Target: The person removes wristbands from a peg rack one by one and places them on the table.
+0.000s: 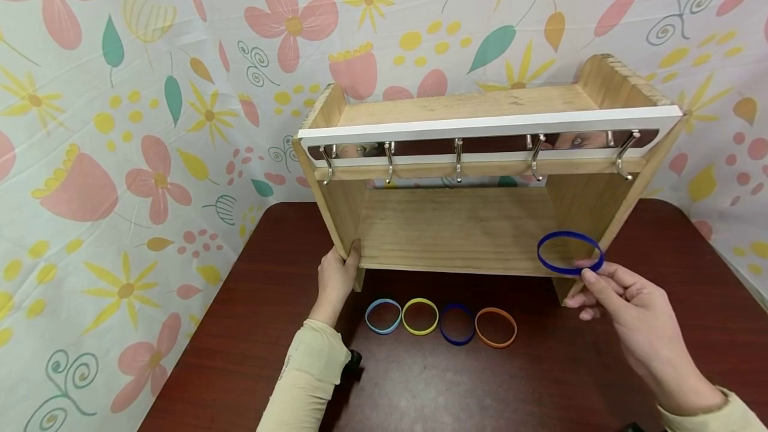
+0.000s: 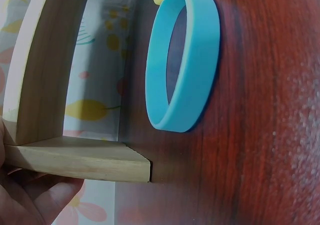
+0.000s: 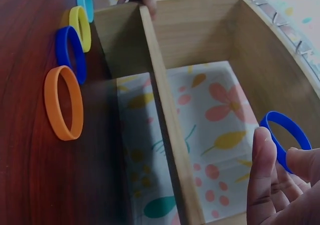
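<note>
A blue silicone wristband [image 1: 569, 234] is pinched between the thumb and fingers of my right hand [image 1: 639, 319], in front of the right side of a wooden shelf rack [image 1: 456, 225]. My left hand [image 1: 336, 280] grips the rack's left side panel near its lower edge. On the table before the rack lie a light blue wristband [image 2: 202, 60], a yellow wristband [image 3: 86, 32], a second blue wristband [image 3: 62, 42] and an orange wristband [image 3: 52, 102], side by side in a row. Along the rack's top front runs a white-edged strip with several metal hooks [image 1: 459, 159], which bear nothing.
The rack stands toward the back of a dark red-brown wooden table [image 1: 420, 392]. Behind it hangs a white cloth [image 1: 210, 72] printed with flowers and leaves. A black strap piece [image 1: 354, 360] shows at my left wrist.
</note>
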